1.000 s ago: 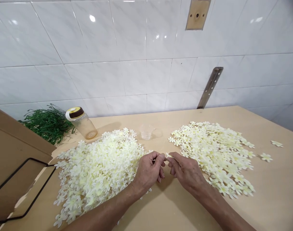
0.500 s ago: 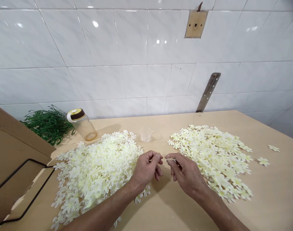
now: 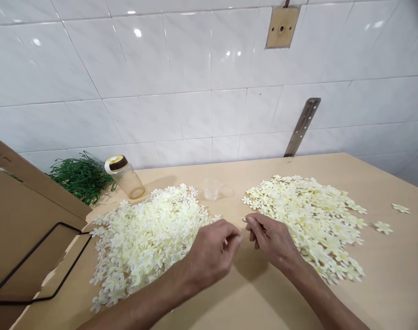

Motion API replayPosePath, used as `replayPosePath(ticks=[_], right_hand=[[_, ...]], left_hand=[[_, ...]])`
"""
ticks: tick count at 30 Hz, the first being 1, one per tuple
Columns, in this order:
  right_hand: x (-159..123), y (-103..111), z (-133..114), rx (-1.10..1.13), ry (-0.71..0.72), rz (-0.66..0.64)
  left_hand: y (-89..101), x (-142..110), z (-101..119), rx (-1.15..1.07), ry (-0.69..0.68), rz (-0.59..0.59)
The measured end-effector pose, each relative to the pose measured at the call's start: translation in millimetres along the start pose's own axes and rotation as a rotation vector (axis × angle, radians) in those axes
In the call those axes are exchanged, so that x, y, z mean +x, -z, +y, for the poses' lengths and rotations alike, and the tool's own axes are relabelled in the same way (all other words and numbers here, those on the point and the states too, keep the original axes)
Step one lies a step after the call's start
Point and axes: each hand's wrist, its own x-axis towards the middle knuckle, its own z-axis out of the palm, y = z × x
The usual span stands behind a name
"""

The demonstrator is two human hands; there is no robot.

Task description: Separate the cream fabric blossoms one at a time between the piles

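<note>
My left hand [image 3: 214, 252] is closed in a pinch, thumb against curled fingers, and anything between them is hidden. It hovers by the right edge of a heap of white artificial flowers [image 3: 150, 238] with yellowish centres. Facing it, my right hand [image 3: 272, 240] is also pinched, with a tiny pale bit at its fingertips, too small to name. The two hands are close but apart. Behind my right hand lies a flatter spread of similar flowers [image 3: 315, 220]. A small clear plastic cup [image 3: 211, 190] stands beyond both hands.
A bottle with a brown and yellow lid [image 3: 125, 178] stands at the back left, beside green artificial stems [image 3: 81, 178]. A cardboard box [image 3: 30, 224] and a black wire frame [image 3: 57, 284] occupy the left side. Two stray flowers, one nearer [image 3: 383, 227], lie far right. White tiles [image 3: 191, 114] rise behind.
My left hand has turned over so its back faces up, and its fingers have closed more tightly. My right hand keeps its pinch. The whole view has shifted slightly.
</note>
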Motion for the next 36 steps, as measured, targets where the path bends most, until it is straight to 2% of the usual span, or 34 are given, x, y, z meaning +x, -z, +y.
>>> replayPosePath(ticks=[3,7,9,13,16,18,22,25,27,30,36], right_hand=[[1,-1,3,0.136,-0.045,0.017],[0,-3,1,0.237,-0.127,0.025],[0,-3,1,0.254,-0.136,0.025],[0,-5,2,0.274,-0.146,0.025],[2,-6,-1,0.352,-0.181,0.019],[2,-6,-3,0.434,-0.22,0.012],[2,-7,-5,0.551,-0.231,-0.044],[2,-7,-4,0.572,-0.212,-0.08],[2,-7,-4,0.581,-0.203,-0.09],[2,-7,-3,0.58,-0.2,-0.082],[1,-10,0,0.577,-0.202,-0.05]], left_hand=[[-18.6,-21,-10,0.122,-0.237,-0.078],[-37.7,-35,-35,0.259,-0.299,-0.105],[-36.2,-34,-46,0.334,-0.296,-0.085],[-18.3,-24,-61,0.526,-0.308,-0.059],[-5.4,-14,-63,0.574,-0.22,-0.049],[-1.1,-7,-58,0.457,-0.125,-0.043],[-4.5,7,-39,0.079,0.117,0.051],[-13.4,18,-26,-0.3,0.364,0.022],[-19.2,23,-21,-0.497,0.48,0.022],[-24.5,27,-17,-0.683,0.553,0.044],[-25.1,25,-17,-0.882,0.592,0.088]])
